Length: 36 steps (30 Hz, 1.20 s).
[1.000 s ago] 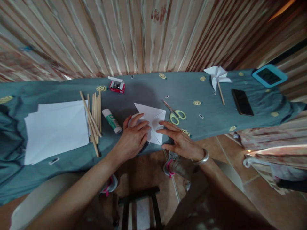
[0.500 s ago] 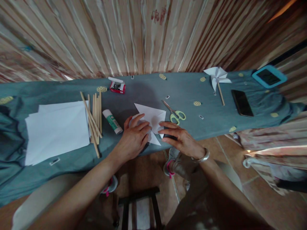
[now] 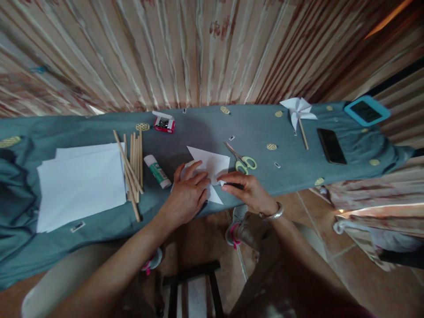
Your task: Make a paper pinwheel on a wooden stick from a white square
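Note:
A white paper cut into pointed flaps (image 3: 217, 162) lies near the front edge of the cloth-covered table. My left hand (image 3: 187, 187) rests on its left part with the fingers spread, pressing it down. With thumb and forefinger, my right hand (image 3: 247, 187) pinches a corner of the same paper and bends it up. Just beyond the right hand lie scissors (image 3: 243, 161) with yellow-green handles, their blades pointing away to the left. A green and white glue stick (image 3: 158, 172) lies left of the left hand. Part of the paper is hidden under my fingers.
Wooden sticks (image 3: 132, 165) lie beside a stack of white paper (image 3: 81, 183) on the left. Behind them stands an open red box (image 3: 164, 124) of small metal pieces. On the right are a finished paper pinwheel (image 3: 299, 110), a black phone (image 3: 331, 145) and a blue-framed device (image 3: 367, 110).
My right hand has closed its thumb and forefinger on a paper corner and lifted it. The left hand stays on the paper. The whole view has shifted slightly.

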Motion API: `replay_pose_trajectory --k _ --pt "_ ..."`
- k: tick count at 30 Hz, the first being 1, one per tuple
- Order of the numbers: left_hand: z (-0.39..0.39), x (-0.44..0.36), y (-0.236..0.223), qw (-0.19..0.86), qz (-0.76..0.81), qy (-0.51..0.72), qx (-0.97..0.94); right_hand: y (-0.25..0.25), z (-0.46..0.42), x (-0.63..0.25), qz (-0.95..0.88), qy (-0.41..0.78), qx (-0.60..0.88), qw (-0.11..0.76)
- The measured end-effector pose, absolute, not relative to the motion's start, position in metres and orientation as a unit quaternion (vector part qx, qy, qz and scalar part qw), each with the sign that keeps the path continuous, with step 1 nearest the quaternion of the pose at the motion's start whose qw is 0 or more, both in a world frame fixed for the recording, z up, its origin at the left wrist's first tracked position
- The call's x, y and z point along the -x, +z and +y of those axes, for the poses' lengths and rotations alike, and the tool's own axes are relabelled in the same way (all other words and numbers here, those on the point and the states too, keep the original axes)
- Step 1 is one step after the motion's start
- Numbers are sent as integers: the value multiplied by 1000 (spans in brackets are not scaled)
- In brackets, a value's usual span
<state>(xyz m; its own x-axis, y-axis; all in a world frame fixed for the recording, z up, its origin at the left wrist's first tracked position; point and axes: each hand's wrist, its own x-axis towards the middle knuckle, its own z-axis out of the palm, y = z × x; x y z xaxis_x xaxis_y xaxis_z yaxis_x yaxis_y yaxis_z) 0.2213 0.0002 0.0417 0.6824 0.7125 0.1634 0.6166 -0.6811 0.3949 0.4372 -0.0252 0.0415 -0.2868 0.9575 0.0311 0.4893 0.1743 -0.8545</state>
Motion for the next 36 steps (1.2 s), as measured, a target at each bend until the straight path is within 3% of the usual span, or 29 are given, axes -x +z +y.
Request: replay_pose_trajectory --k 9,23,36 --pt "0 -223 40 129 361 149 -912 34 -23 -431 -688 385 539 297" --pt "-1 -216 43 142 381 174 -897 39 -8 -407 -726 237 595 251" --pt "10 -193 45 134 437 231 -859 36 -3 -396 -662 269 636 291"
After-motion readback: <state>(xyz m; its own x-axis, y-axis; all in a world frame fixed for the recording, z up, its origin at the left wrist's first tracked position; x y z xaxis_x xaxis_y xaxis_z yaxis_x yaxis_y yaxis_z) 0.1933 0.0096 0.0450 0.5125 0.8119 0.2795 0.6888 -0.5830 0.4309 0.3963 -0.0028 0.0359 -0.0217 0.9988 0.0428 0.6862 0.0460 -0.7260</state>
